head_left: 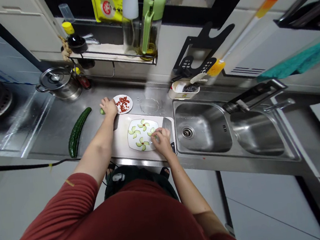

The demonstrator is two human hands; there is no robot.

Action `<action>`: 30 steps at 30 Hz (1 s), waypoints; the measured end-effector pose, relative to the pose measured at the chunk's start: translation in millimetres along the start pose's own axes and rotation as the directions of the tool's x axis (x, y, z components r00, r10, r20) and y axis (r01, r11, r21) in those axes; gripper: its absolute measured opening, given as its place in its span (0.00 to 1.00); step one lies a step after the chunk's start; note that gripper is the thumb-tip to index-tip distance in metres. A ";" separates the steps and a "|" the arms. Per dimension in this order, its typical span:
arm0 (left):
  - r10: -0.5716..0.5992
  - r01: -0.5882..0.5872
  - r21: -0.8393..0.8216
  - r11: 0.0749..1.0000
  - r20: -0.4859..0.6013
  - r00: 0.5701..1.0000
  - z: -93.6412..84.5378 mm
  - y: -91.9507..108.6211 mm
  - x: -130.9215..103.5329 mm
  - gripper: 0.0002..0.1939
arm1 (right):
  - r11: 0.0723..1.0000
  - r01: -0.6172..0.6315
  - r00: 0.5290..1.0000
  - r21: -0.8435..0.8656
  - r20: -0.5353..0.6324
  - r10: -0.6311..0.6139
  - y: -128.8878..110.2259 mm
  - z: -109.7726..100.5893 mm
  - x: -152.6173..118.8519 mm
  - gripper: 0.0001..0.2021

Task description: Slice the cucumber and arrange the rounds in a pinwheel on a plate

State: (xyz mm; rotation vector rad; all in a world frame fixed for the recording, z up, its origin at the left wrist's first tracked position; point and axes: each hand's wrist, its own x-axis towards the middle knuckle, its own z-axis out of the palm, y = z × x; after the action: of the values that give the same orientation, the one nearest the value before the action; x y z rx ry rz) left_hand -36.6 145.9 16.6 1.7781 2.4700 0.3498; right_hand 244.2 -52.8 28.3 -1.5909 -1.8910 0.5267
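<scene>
My right hand (162,141) is over the right side of a white square plate (132,142), thumb and fingertips pinched at a thin cucumber slice. Green-edged cucumber slices (142,143) lie on this plate in flower-like groups, some with red bits at their middles. On the counter to the left, my left hand (109,106) has its fingers curled around a short cucumber piece (102,111), mostly hidden by the hand. Touching or close to that hand is a small round plate (129,107) of chopped red bits (122,104). Under the square plate is a pale cutting board (120,142).
A knife (167,124) lies along the board's right edge. Left of my arm is a whole cucumber (79,133). A lidded pot (61,85) stands farther back. The double sink (204,128) is on the right, below a shelf (110,51) of bottles at the back.
</scene>
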 end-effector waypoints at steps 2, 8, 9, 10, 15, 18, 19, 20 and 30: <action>0.013 -0.013 -0.007 1.000 0.004 1.000 0.2 -2.6 1.5 0.15 | 1.000 0.005 1.000 0.005 0.005 -0.005 0.9 0.9 1.2 0.05; 0.048 -0.050 0.029 0.998 0.040 0.998 1.4 -4.2 5.0 0.15 | 0.999 0.025 1.000 0.028 -0.014 -0.024 1.6 2.6 5.3 0.04; 0.032 -0.033 0.039 0.999 0.028 0.999 0.7 -4.3 5.1 0.16 | 0.999 0.026 1.000 0.034 -0.016 -0.026 1.6 2.4 5.6 0.04; 0.019 -0.020 0.042 0.999 0.019 1.000 -0.4 -4.7 5.0 0.16 | 0.999 0.026 1.000 0.039 -0.018 -0.026 1.6 2.2 5.8 0.04; 0.057 -0.057 0.000 0.998 0.051 0.997 -5.2 -9.8 5.2 0.18 | 0.998 0.016 1.000 0.053 -0.011 -0.015 2.1 1.4 6.9 0.04; 0.080 -0.079 -0.018 0.997 0.063 0.995 -4.7 -12.1 6.3 0.18 | 0.998 0.018 1.000 0.057 -0.016 -0.017 2.4 1.8 7.9 0.04; 0.083 -0.082 -0.018 0.996 0.064 0.995 -4.2 -12.5 6.6 0.18 | 0.998 0.020 1.000 0.056 -0.019 -0.019 2.3 2.1 8.2 0.04; 0.083 -0.083 -0.013 0.996 0.060 0.995 -3.5 -12.8 6.9 0.18 | 0.998 0.022 1.000 0.056 -0.020 -0.021 2.2 2.3 8.4 0.04; 0.086 -0.089 0.039 0.995 0.073 0.994 0.9 -14.0 13.1 0.17 | 0.998 0.036 0.999 0.052 -0.035 -0.034 2.9 5.5 11.0 0.04</action>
State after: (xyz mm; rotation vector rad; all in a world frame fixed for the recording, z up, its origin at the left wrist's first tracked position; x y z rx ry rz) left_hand -53.6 154.2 13.4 1.8857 2.3742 0.2368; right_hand 241.5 -41.0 24.5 -1.5205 -1.8612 0.5265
